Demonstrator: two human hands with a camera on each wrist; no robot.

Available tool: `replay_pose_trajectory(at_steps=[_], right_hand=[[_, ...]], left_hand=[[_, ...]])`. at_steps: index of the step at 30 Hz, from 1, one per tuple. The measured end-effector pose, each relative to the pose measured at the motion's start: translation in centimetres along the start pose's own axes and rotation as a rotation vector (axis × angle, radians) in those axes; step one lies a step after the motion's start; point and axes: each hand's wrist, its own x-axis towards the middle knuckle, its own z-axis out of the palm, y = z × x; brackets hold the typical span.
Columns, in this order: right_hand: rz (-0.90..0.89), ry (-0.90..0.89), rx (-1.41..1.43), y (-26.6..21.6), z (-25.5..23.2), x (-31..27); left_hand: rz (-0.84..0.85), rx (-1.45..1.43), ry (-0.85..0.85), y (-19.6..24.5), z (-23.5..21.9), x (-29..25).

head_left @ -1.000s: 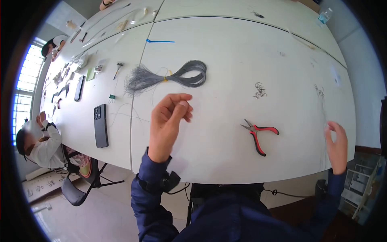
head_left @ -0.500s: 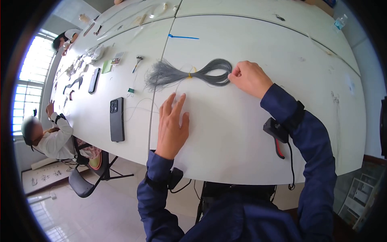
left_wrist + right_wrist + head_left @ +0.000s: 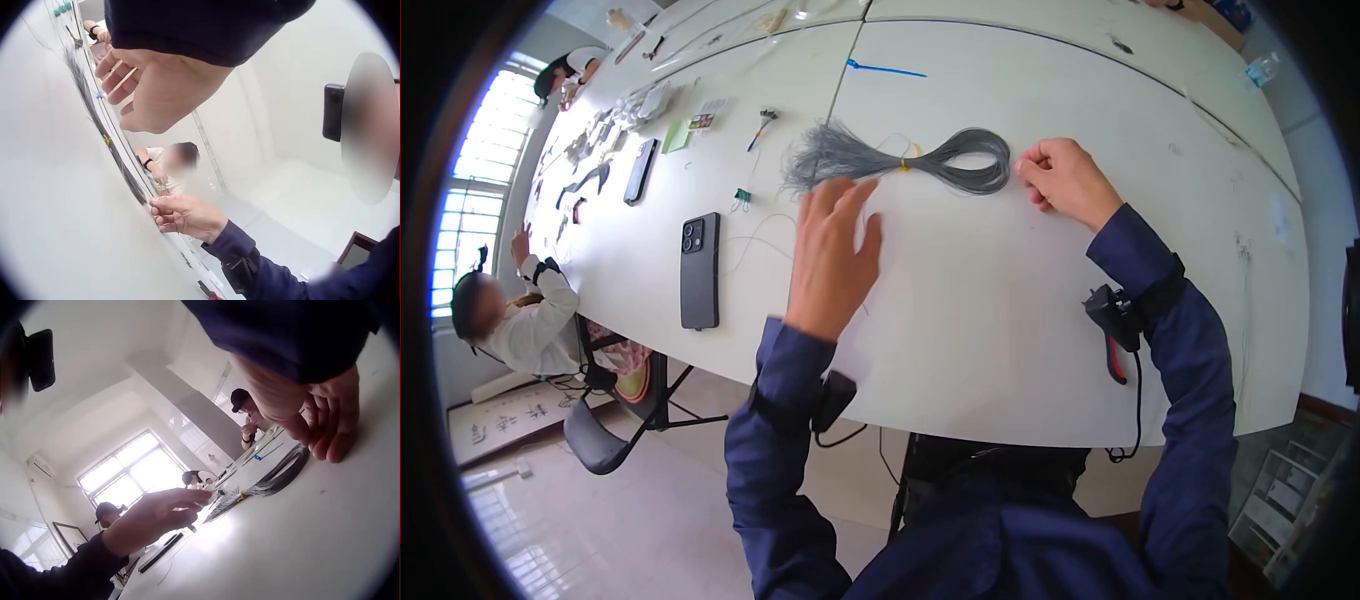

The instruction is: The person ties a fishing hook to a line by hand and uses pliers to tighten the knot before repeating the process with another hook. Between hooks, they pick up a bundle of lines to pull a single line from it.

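Observation:
A bundle of thin grey strands lies on the table, looped at its right end, frayed at its left and bound by a yellow tie. My left hand is over the table just below the frayed end, fingers spread and apart, holding nothing. Just right of the loop is my right hand, its fingers bent and the thumb near the index finger; whether a thin strand is between them cannot be told. The right wrist view shows this hand's fingers low at the table beside the loop.
Beyond the bundle lies a blue cable tie. A dark phone, a green clip and a brush-like item are to the left. A red plier handle shows beneath the right wrist camera. People sit along the table's far-left side.
My right hand came from the far right to the loop's end, then shifted slightly right of it. The left hand's fingers spread, and it moved up closer to the frayed end.

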Motion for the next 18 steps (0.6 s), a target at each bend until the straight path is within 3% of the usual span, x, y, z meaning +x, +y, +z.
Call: replay_pose_trajectory(at_steps=[4,8,18], right_hand=[[0.046,-0.021,0.035,0.0,-0.3,-0.1],[0.063,0.012,0.048,-0.4,-0.2,-0.6],[0.032,-0.003,0.154,0.4,-0.6,-0.8]], left_hand=[[0.135,0.031,-0.012,-0.2,3.8,4.0],[0.100,0.014,-0.048,-2.1,5.7,6.1],[0.084,-0.061,-0.008,-2.5,5.7,6.3]])
